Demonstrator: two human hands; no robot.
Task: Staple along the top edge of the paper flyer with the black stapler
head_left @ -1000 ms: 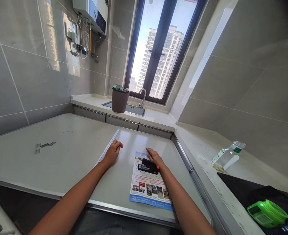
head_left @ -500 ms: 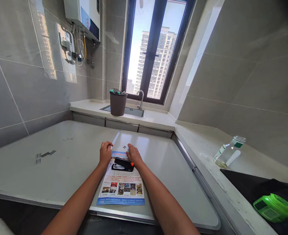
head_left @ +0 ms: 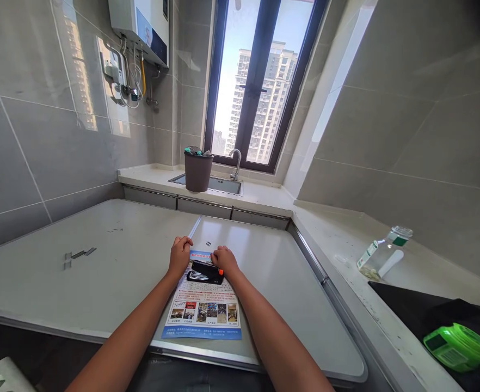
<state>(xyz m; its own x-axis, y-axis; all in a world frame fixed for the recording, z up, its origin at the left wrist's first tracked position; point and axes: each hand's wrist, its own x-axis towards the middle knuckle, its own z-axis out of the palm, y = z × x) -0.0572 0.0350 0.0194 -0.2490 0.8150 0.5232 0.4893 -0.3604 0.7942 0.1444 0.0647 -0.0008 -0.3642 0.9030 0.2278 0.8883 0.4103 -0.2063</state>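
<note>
A printed flyer with a blue lower band and small photos lies on the table, and a black stapler with an orange end rests across its upper half. My left hand is closed at the flyer's top left edge, its fingers curled inward. At the top right edge, close beside the stapler's orange end, my right hand has its fingers bent and its thumb over the paper. Both hands cover the paper's upper corners. Just beyond the flyer lies a small staple strip.
More staple strips lie on the left of the grey-white tabletop. Behind it, a dark bin stands by the sink and tap. A glass bottle and a green container occupy the right counter.
My right hand has drawn back from beside the small staple strip, and its outstretched fingers have curled in at the flyer's edge. My left hand has stayed nearly still. The view has shifted slightly.
</note>
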